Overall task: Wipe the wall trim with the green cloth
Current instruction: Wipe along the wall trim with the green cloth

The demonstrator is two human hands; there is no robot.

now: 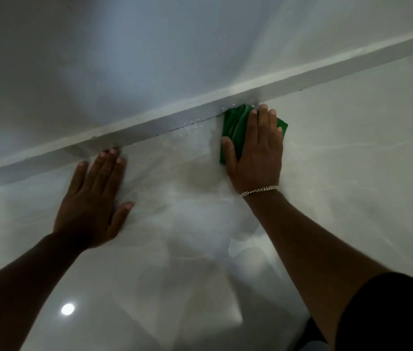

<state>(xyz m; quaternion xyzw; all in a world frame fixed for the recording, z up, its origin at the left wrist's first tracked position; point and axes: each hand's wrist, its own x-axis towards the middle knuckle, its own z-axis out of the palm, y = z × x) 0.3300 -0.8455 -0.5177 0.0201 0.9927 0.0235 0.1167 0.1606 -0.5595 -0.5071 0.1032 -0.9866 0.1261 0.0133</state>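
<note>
A white wall trim (164,120) runs diagonally from lower left to upper right, where the glossy floor meets the pale wall. A folded green cloth (235,125) lies flat on the floor with its top edge touching the trim. My right hand (256,150) presses flat on the cloth, fingers spread, fingertips at the trim; a silver chain sits on the wrist. My left hand (96,198) lies flat on the floor with nothing under it, its fingertips touching the trim's lower edge. Small droplets speckle the trim and floor just left of the cloth.
The shiny white marble-look floor (352,173) fills the lower frame and mirrors a round ceiling light (68,309). The pale wall (99,59) rises behind the trim. A dark sleeve or garment (398,312) shows at the lower right.
</note>
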